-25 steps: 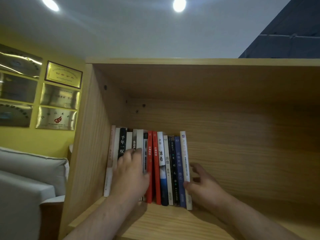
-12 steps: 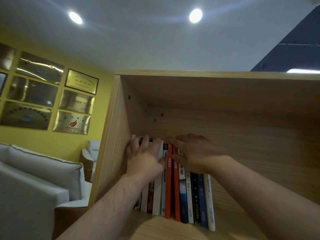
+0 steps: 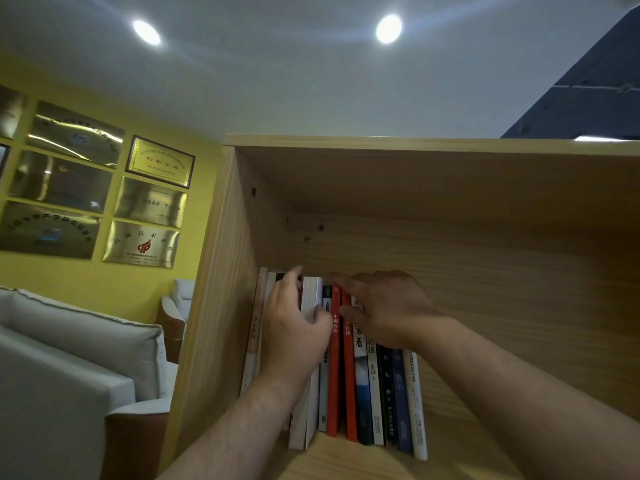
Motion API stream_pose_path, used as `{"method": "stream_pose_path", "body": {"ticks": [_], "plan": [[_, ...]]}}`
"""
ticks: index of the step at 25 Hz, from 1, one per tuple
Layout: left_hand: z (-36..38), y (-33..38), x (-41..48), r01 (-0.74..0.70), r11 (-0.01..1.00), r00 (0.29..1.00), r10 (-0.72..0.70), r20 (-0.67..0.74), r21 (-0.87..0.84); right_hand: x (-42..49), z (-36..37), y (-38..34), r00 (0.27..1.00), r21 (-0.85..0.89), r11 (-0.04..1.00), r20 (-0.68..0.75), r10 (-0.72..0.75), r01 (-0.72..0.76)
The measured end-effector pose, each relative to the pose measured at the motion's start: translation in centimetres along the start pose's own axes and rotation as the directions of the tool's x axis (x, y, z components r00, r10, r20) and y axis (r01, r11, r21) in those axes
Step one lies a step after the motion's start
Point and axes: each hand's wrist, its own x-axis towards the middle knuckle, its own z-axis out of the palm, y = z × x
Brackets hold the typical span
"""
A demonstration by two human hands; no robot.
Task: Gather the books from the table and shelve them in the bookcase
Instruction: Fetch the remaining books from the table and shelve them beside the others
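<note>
Since half a second ago, both hands have kept to the book tops while the left hand (image 3: 294, 327) tips a white book (image 3: 310, 358) outward, clamped between thumb and fingers. The right hand (image 3: 384, 308) lies open on the red books (image 3: 341, 375), all upright in the bookcase (image 3: 221, 306).

Looks like an office reception or lounge. On the yellow wall (image 3: 86, 282), rows of brass award plaques (image 3: 142, 244) and one framed certificate (image 3: 160, 162) with company-style lettering. Below them, pale upholstered sofas (image 3: 79, 344) with wooden frames. Overhead, recessed round ceiling lights (image 3: 388, 28) in a plain white ceiling. In front, a light wooden bookcase (image 3: 214, 306) with a row of upright books (image 3: 360, 386).
</note>
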Motion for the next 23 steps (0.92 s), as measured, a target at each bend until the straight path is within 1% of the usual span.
{"method": "stream_pose_path", "body": {"ticks": [1, 2, 4, 5, 6, 8, 9, 10, 11, 13, 14, 15, 17, 18, 19, 20, 21, 22, 23], "plan": [[0.0, 0.0, -0.3, 0.049, 0.998, 0.999, -0.049, 0.001, -0.050, 0.0, 0.0, 0.0, 1.000, 0.001, 1.000, -0.005, -0.002, 0.002], [0.2, -0.3, -0.6, 0.099, 0.994, 0.995, -0.098, 0.034, -0.053, 0.0, 0.0, -0.1, 1.000, -0.001, 1.000, -0.009, -0.004, 0.004], [0.2, -1.1, -1.2, 0.148, 0.987, 0.979, -0.155, 0.134, 0.064, 0.0, 0.0, -0.1, 1.000, -0.012, 1.000, -0.011, 0.005, -0.005], [0.1, -1.4, -1.4, 0.144, 0.986, 0.976, -0.156, 0.151, 0.086, 0.0, -0.2, -0.1, 1.000, -0.008, 1.000, -0.005, 0.016, -0.016], [-0.2, -1.4, -1.6, 0.126, 0.990, 0.982, -0.134, 0.134, 0.064, -0.1, -0.4, -0.2, 1.000, 0.000, 1.000, 0.003, 0.027, -0.027], [-1.5, -0.6, -2.2, 0.059, 0.998, 0.996, -0.059, 0.069, 0.007, -0.4, -0.8, -0.3, 0.999, 0.039, 0.998, 0.014, 0.040, -0.040], [-2.3, 0.0, -2.5, 0.031, 0.999, 0.999, -0.030, 0.032, -0.019, -0.6, -1.0, -0.4, 0.998, 0.080, 0.995, 0.025, 0.062, -0.064], [-3.2, 0.6, -2.9, 0.015, 0.998, 1.000, -0.015, -0.002, -0.057, -0.7, -1.2, -0.5, 0.994, 0.158, 0.982, 0.029, 0.102, -0.106], [-4.1, 1.0, -3.3, 0.010, 0.994, 1.000, -0.013, -0.025, -0.108, -0.7, -1.4, -0.6, 0.986, 0.270, 0.949, 0.032, 0.162, -0.164], [-5.8, 1.3, -4.0, 0.011, 0.982, 0.999, -0.020, -0.049, -0.188, -0.7, -1.5, -0.9, 0.959, 0.485, 0.837, 0.018, 0.281, -0.254], [-6.6, 1.4, -4.3, 0.006, 0.977, 0.998, -0.018, -0.056, -0.215, -0.7, -1.5, -0.9, 0.948, 0.544, 0.796, -0.001, 0.319, -0.267], [-7.2, 1.6, -4.5, -0.001, 0.969, 0.998, -0.014, -0.056, -0.246, -0.6, -1.3, -1.0, 0.941, 0.576, 0.775, -0.030, 0.337, -0.260], [-8.3, 2.8, -4.9, -0.011, 0.946, 0.998, -0.008, -0.057, -0.324, -0.9, -0.5, -1.1, 0.948, 0.619, 0.754, -0.047, 0.314, -0.219], [-8.7, 3.6, -5.0, -0.015, 0.925, 0.999, -0.005, -0.050, -0.380, -1.3, -0.2, -1.1, 0.953, 0.672, 0.717, -0.054, 0.300, -0.188], [-8.9, 4.3, -4.9, -0.011, 0.904, 0.999, -0.004, -0.035, -0.427, -1.6, 0.0, -1.1, 0.951, 0.760, 0.634, -0.072, 0.302, -0.144], [-8.9, 4.8, -4.7, 0.006, 0.889, 1.000, -0.018, -0.021, -0.458, -1.8, -0.2, -1.0, 0.945, 0.848, 0.518, -0.069, 0.321, -0.114], [-8.5, 5.2, -4.3, 0.037, 0.881, 0.999, -0.045, -0.005, -0.472, -1.9, -0.6, -1.0, 0.935, 0.924, 0.369, -0.036, 0.352, -0.104], [-8.0, 5.5, -4.0, 0.081, 0.870, 0.996, -0.090, 0.004, -0.487, -2.1, -1.0, -0.8, 0.922, 0.959, 0.256, 0.016, 0.386, -0.124], [-7.2, 5.5, -3.7, 0.135, 0.853, 0.989, -0.145, 0.020, -0.504, -2.3, -1.4, -0.7, 0.913, 0.973, 0.189, 0.046, 0.406, -0.133]]}}
